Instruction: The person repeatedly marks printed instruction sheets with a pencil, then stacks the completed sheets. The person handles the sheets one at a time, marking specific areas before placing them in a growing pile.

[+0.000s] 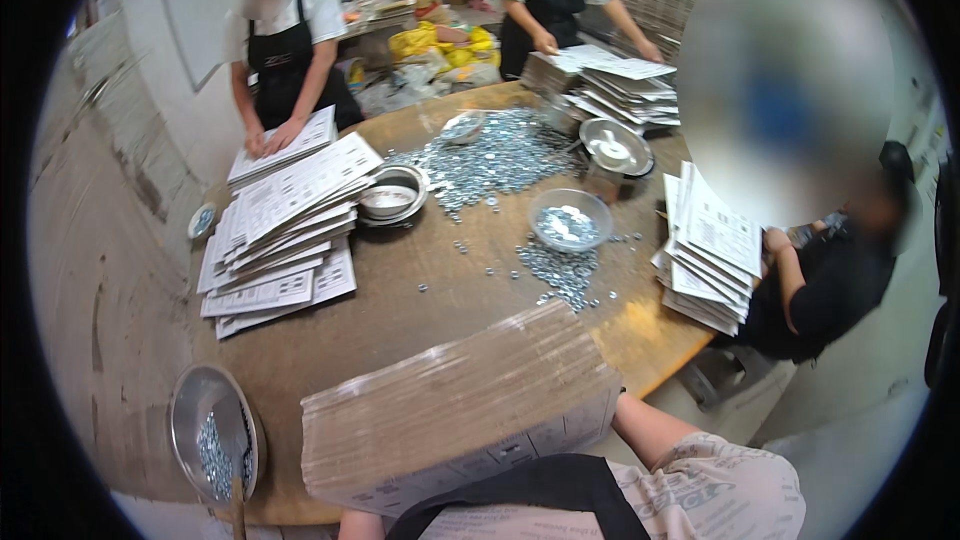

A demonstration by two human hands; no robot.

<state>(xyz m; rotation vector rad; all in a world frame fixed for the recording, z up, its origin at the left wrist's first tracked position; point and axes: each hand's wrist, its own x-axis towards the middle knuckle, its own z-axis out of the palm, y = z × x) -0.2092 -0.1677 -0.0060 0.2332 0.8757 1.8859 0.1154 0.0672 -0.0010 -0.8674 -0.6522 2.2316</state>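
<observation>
A thick stack of cardboard sheets (460, 400) with printed white faces lies tilted against my black apron (520, 488), over the table's near edge. My right forearm (652, 427) reaches to the stack's right end, where the hand goes out of sight behind it. Below the lower left end, a bit of my left forearm (360, 524) shows, its hand hidden under the sheets. Both arms brace the stack between them, though no fingers are visible. To its left, a metal bowl (215, 432) holds small shiny metal pieces and a scoop with a wooden handle (238, 508).
Small metal pieces (500, 155) are heaped across the wooden table (400, 330), some in a clear bowl (570, 223). Printed sheets stand piled at left (290, 215), right (712, 250) and far side (625, 90). Two people in black aprons and one seated person handle sheets around the table.
</observation>
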